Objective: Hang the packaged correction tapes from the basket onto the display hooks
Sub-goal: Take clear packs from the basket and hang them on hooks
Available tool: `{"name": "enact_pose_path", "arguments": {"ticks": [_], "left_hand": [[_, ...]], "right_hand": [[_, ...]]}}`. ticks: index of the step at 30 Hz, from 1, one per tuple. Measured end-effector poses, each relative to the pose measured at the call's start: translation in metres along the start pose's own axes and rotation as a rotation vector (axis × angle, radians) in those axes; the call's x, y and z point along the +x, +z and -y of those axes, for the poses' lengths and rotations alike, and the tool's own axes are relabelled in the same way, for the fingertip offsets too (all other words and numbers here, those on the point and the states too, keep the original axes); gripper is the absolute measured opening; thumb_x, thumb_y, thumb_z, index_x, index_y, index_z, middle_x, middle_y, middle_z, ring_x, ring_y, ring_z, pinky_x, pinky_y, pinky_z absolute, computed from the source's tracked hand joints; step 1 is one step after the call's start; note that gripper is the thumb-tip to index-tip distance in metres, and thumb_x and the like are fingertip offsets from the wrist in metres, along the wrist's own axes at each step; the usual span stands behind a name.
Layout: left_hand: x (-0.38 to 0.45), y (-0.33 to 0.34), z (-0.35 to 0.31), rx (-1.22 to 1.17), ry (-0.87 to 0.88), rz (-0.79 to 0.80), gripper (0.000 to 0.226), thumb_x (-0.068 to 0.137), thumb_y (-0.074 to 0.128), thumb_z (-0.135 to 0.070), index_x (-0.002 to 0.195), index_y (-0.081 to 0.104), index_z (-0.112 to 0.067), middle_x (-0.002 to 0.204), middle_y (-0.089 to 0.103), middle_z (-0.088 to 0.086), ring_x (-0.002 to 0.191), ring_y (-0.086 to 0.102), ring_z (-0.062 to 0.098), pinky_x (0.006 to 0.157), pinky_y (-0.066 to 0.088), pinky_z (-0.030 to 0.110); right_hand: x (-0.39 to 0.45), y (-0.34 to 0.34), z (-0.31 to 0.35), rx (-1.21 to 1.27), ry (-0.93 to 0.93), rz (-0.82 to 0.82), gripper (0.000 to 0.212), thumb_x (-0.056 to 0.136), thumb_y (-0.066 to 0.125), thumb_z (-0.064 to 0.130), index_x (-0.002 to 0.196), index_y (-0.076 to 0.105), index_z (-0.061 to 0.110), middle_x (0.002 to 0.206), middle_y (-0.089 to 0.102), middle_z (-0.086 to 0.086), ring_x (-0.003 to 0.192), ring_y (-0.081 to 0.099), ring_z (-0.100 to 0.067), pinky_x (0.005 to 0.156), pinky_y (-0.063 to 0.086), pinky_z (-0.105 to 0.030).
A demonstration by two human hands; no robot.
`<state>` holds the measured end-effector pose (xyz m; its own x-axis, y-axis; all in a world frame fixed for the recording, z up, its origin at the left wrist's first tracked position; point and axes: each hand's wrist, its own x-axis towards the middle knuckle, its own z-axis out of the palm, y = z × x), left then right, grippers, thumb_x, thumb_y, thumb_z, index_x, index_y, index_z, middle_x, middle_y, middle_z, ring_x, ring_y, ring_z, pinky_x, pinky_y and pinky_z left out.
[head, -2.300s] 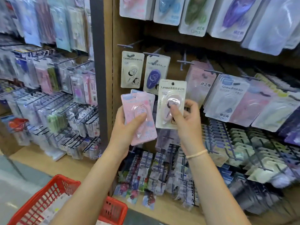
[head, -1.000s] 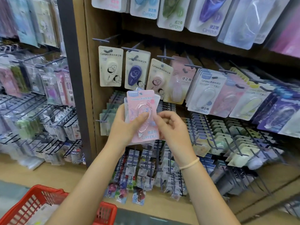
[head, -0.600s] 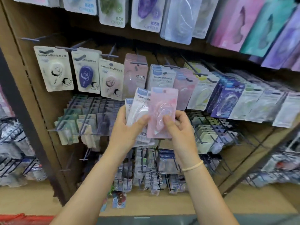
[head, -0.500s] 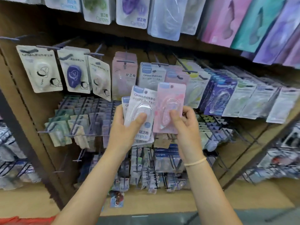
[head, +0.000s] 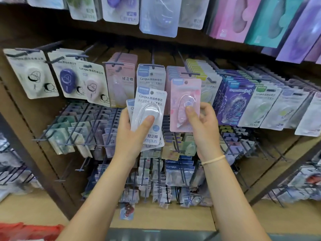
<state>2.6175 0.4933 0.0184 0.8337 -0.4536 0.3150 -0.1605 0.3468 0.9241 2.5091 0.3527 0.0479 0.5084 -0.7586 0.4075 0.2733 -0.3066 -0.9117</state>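
My right hand [head: 201, 129] pinches a pink packaged correction tape [head: 185, 94] upright, thumb on its clear blister, just in front of a hook [head: 190, 73] that carries a row of matching pink packs. My left hand [head: 128, 136] grips a small stack of white and blue Campus correction tape packs [head: 149, 108], thumb pressed on the front blister. The two hands are level, a little apart. Only a blurred red corner of the basket [head: 29, 230] shows at the bottom left.
Wooden pegboard shelving carries rows of metal hooks full of packs: cream character packs [head: 31, 73] at left, purple packs [head: 234, 101] and pale green ones at right, larger packs [head: 158, 14] above. Lower hooks [head: 83, 126] jut forward under my hands. A dark upright post [head: 26, 153] stands at left.
My right hand took the pink pack off the stack in my left hand and lifted it right, up to the pink row's hook. The view swung right, leaving the basket almost out of view.
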Motion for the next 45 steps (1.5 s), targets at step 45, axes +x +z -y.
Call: {"name": "enact_pose_path", "arguments": {"ticks": [45], "left_hand": [[0.007,-0.068,-0.003,0.061,-0.001,-0.046,0.032,0.088,0.069,-0.038,0.118,0.058,-0.036,0.122,0.071,-0.002,0.113,0.069,0.021,0.101,0.052,0.06]], "right_hand": [[-0.003,0.079,0.02,0.021,-0.015,0.083,0.01,0.099,0.062,0.017,0.104,0.055,0.022,0.091,0.074,0.007,0.089,0.07,-0.007,0.085,0.055,-0.028]]}}
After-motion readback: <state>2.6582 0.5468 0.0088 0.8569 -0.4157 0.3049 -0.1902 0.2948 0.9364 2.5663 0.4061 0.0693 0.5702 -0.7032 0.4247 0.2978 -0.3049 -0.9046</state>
